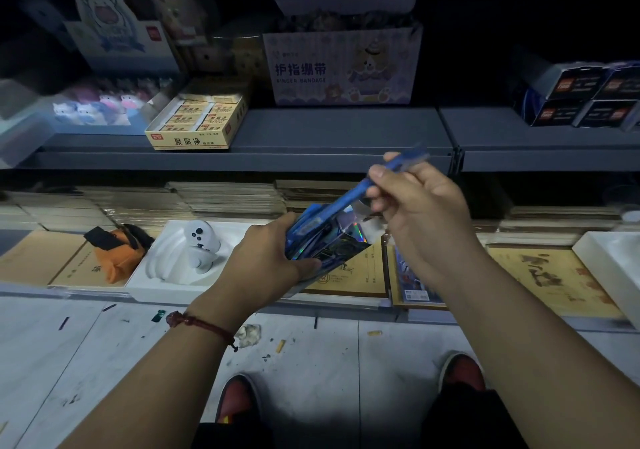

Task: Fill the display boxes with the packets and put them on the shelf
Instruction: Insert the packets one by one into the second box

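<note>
My left hand (266, 261) grips a shiny blue display box (332, 240) from below, tilted with its open end up and to the right. Several blue packets show inside it. My right hand (419, 206) pinches one long blue packet (381, 178) that slants from the box's mouth up toward the grey shelf (329, 130). The packet's lower end sits at the box opening; how deep it reaches is hidden.
On the grey shelf stand a yellow eraser box (197, 123), a finger bandage box (343, 67), toy figures at left and dark boxes (581, 98) at right. Below lie notebooks (554, 279), a white tray with a controller (201, 244) and an orange pouch (116, 251). The floor is littered.
</note>
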A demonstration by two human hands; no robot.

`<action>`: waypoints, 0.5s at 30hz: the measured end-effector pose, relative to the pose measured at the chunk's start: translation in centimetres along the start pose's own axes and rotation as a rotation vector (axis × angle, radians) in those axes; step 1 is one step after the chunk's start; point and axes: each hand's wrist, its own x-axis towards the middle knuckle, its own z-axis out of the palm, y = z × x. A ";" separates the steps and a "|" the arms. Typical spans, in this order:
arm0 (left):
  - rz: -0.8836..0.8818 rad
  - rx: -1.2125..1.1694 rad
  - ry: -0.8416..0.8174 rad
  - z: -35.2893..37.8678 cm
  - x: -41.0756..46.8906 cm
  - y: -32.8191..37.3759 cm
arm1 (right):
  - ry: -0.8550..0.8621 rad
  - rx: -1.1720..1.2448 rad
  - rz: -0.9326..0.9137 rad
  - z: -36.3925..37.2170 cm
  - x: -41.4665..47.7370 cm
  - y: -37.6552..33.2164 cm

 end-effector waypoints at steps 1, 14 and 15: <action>-0.001 0.002 0.000 0.0 0.0 -0.1 | 0.032 0.005 -0.003 -0.3 0.3 0.0; -0.092 -0.176 0.074 -1.4 -0.3 -0.4 | 0.274 -0.279 0.018 -4.0 2.0 0.0; -0.097 -0.183 0.079 -1.5 -0.3 -0.5 | 0.280 -0.285 0.009 -4.2 2.0 0.0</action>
